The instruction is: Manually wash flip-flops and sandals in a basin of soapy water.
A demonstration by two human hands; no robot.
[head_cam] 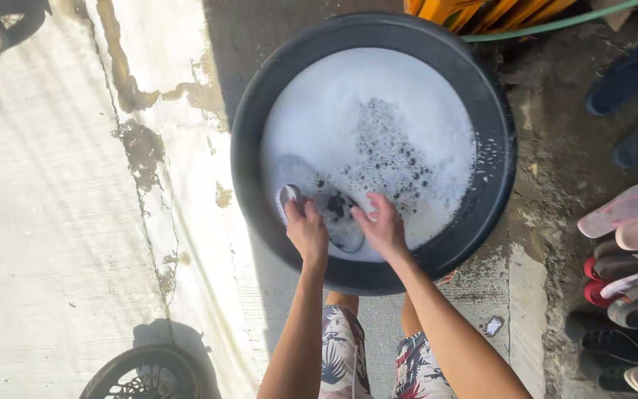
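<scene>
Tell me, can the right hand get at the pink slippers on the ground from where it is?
Probably not: the right hand is on the wet cloth in the black basin, and the pink slippers lie well off beyond the rim.

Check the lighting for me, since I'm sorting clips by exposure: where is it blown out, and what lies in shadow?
Head view: hard sun washes out the concrete floor at left, nearly white. The suds in the black basin glare too. The left hand and right hand, gripping a wet garment, are sharp. The sandals at right sit in dimmer shade.
</scene>
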